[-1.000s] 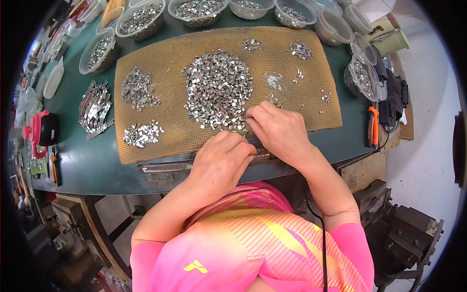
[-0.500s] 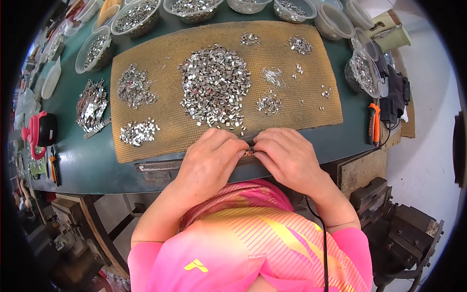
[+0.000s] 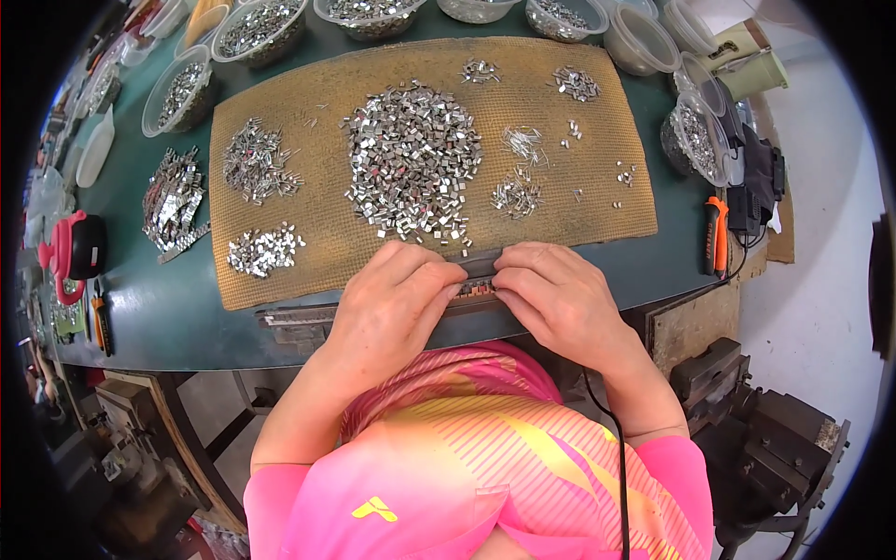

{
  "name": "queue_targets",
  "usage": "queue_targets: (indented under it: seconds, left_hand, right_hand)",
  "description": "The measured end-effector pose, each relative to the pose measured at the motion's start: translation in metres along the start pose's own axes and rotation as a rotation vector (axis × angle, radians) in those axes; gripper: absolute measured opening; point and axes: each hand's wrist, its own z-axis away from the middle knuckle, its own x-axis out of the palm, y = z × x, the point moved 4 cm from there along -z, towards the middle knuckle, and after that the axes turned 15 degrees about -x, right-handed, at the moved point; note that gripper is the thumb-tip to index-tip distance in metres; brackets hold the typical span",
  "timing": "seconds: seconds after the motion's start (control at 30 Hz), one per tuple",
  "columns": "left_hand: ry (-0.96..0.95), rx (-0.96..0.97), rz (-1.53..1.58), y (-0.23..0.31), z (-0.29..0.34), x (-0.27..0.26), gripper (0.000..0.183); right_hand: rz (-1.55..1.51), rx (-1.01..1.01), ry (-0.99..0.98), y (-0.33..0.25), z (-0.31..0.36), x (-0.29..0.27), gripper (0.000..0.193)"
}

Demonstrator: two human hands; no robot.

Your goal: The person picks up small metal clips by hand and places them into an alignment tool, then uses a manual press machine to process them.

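Observation:
My left hand (image 3: 392,297) and my right hand (image 3: 563,297) face each other at the near edge of a tan textured mat. Thumb and fingers of each are pinched together at the two ends of a short segmented strip of small metal links (image 3: 478,289), silvery and coppery. It lies along a long dark metal bar (image 3: 297,317), which runs beneath both hands. My fingertips cover the strip's ends. Just beyond my hands spreads a big heap of small shiny metal pieces (image 3: 413,163).
The tan mat (image 3: 327,271) also bears smaller piles, among them thin pins (image 3: 523,143) and flat pieces (image 3: 264,250). Linked metal bands (image 3: 175,201) lie left of it. Plastic bowls (image 3: 259,33) line the back. Orange-handled pliers (image 3: 716,238) rest at right, a pink-and-black container (image 3: 77,245) at left.
My hands have moved apart sideways, my left one slightly left and my right one slightly right. More of the link strip now shows between my fingertips.

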Motion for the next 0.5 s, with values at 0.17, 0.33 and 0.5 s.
queue_targets:
  seconds: [0.17,0.33,0.5]
  left_hand:
    - [-0.016,-0.007,-0.013,0.0,0.0,-0.001,0.016]
    - [-0.018,-0.008,-0.004,-0.001,0.0,-0.001,0.016]
    - [0.0,-0.009,-0.005,-0.002,-0.003,-0.004,0.017]
  right_hand:
    - [0.075,-0.025,-0.004,-0.002,-0.003,0.001,0.018]
    - [0.028,0.01,-0.013,0.003,-0.004,-0.003,0.017]
    - [-0.077,0.125,-0.006,0.01,0.001,-0.006,0.016]
